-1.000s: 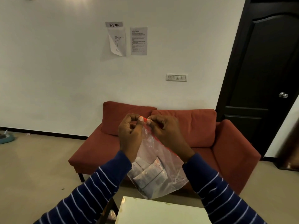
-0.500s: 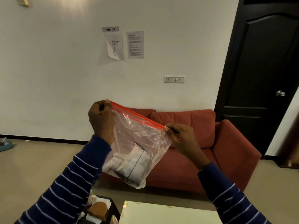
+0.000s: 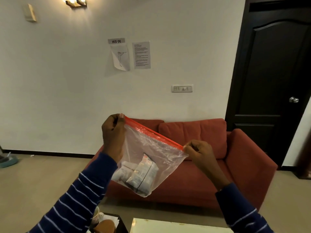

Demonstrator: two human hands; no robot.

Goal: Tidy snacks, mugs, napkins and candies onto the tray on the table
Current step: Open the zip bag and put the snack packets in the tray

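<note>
I hold a clear zip bag (image 3: 151, 157) with a red seal strip up in front of me. My left hand (image 3: 113, 135) pinches the strip's upper left end, and my right hand (image 3: 199, 153) pinches its lower right end, so the strip is stretched taut between them. Inside the bag, white snack packets (image 3: 141, 175) lie bunched at the bottom. Below my left sleeve, a dark tray (image 3: 120, 223) shows a white mug (image 3: 97, 216), a brown item (image 3: 105, 225) and white napkins (image 3: 111, 217).
A white table (image 3: 176, 227) edge shows at the bottom centre. Behind the bag stands a red sofa (image 3: 210, 158) against the white wall. A dark door (image 3: 276, 81) is at the right. Beige floor lies to the left.
My hands, pinched together at the middle of the seal strip a second ago, slid apart to its two ends. The view has tilted up slightly and the tray has come into sight.
</note>
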